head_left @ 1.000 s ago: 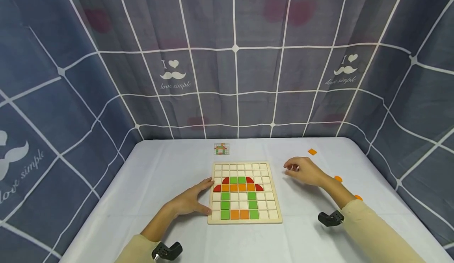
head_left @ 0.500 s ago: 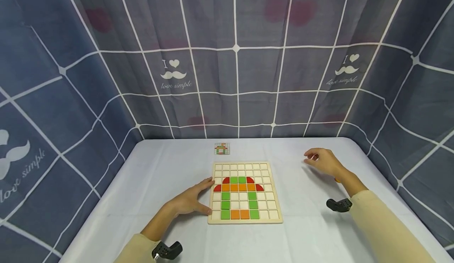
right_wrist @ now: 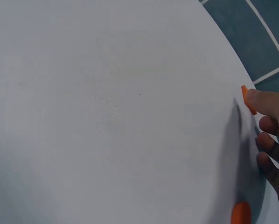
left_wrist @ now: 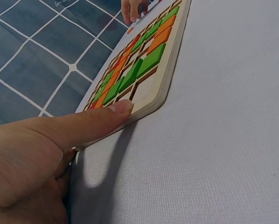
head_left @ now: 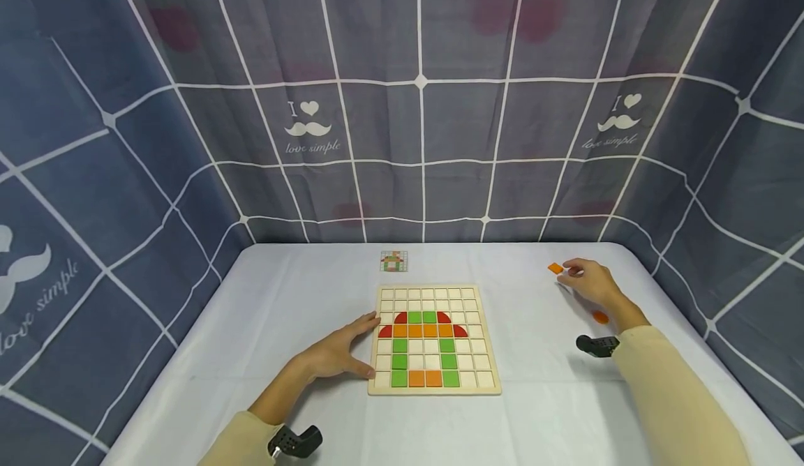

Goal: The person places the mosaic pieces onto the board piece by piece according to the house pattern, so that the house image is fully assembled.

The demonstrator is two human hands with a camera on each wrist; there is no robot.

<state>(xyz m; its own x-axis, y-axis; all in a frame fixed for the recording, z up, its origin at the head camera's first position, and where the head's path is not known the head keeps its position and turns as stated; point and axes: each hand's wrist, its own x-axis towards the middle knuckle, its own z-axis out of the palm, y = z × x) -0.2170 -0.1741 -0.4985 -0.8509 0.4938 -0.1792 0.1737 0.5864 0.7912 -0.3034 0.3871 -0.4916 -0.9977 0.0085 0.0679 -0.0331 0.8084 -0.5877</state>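
Observation:
A wooden grid board (head_left: 490, 389) lies on the white table, with green, orange and red tiles in some of its squares. My left hand (head_left: 336, 354) touches the board's left edge, its thumb and fingers spread apart. In the left wrist view the straight thumb (left_wrist: 102, 120) rests against the board's rim near the corner. To the far right, my right hand (head_left: 590, 281) pinches an orange square tile (head_left: 555, 268) at its right end. The right wrist view has the thumb tip overlapping this tile (right_wrist: 248, 103), with the other fingers curled beneath the hand.
A small printed card (head_left: 393, 261) with a coloured grid pattern lies behind the board. An orange rounded piece (head_left: 600, 317) sits beside the right wrist. A dark checked curtain (head_left: 452, 124) stands round the table's back and sides.
My right hand has moved rightward and back from beside the board to the orange square tile, which its fingers now grip. The left hand stays at the board's edge.

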